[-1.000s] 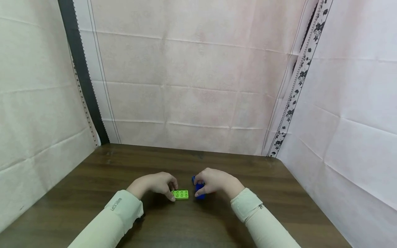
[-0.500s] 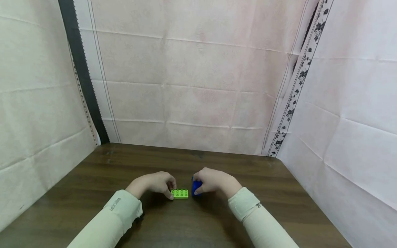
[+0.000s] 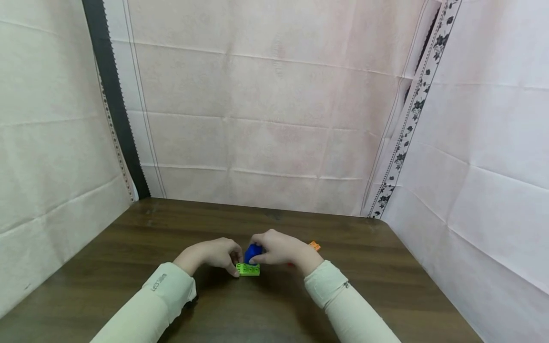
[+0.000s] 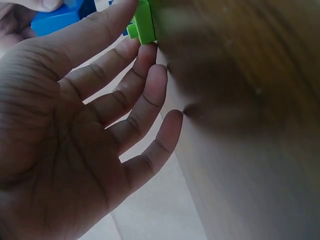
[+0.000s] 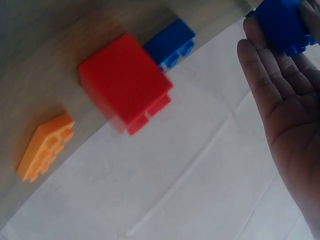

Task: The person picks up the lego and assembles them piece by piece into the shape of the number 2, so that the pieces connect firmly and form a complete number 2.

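My left hand (image 3: 214, 252) pinches the left end of a lime-green toy building brick (image 3: 249, 270) with studs on top, lying on the table. In the left wrist view the thumb and fingertips meet at this green brick (image 4: 146, 22), while the other fingers touch the tabletop. My right hand (image 3: 279, 247) grips a larger blue building brick (image 3: 252, 252) just over the green one. Whether the two bricks touch is unclear. Studs show along one side of the blue brick (image 5: 282, 25) in the right wrist view.
A red block (image 5: 125, 82), a smaller blue brick (image 5: 171, 46) beside it and an orange brick (image 5: 46, 147) sit on the wooden table (image 3: 141, 267). In the head view, the orange brick (image 3: 315, 246) shows behind the right wrist. Pale cloth (image 3: 274, 109) walls surround the table.
My right hand has lifted the blue brick and carried it left, from beside the green brick to over it. The orange brick has come into view. My left hand has hardly moved.
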A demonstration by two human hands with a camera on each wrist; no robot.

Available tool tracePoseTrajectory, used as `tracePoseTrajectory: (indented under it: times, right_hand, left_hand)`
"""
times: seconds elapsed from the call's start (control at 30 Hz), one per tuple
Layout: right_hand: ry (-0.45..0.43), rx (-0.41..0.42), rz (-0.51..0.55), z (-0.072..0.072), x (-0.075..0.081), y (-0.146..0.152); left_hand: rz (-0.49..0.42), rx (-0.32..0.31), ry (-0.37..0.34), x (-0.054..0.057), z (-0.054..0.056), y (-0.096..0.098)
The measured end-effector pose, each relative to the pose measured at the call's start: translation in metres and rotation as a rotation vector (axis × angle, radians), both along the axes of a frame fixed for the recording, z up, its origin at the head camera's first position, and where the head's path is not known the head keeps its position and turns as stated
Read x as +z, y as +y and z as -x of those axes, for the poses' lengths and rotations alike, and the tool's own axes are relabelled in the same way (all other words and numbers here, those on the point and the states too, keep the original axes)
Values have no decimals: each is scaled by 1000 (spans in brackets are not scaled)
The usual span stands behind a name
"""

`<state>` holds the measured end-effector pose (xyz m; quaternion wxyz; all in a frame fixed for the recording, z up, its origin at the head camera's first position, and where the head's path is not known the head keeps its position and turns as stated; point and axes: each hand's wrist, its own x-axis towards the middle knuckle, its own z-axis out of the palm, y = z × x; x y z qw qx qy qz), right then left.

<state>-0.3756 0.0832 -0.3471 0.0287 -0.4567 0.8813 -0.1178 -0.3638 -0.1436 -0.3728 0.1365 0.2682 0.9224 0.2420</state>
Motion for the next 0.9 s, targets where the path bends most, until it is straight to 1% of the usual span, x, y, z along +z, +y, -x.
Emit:
tracePoseTrajectory:
  times: [0.2, 0.37, 0.5, 0.63, 0.9]
  right_hand:
    - [-61, -19, 38, 0, -9, -5]
    - [-93, -30, 48, -2, -16, -9]
    - [-108, -22, 44, -3, -19, -10]
    - [-96, -12, 29, -3, -22, -11]
    - [-67, -9, 16, -1, -23, -13]
  left_hand:
    - [0, -5, -9, 0, 2, -1]
    - [-5, -6, -19, -3, 5, -1]
    - [0, -6, -21, -6, 6, -1]
    - [1, -6, -17, -7, 7, 0]
    - [-13, -8, -28, -4, 6, 0]
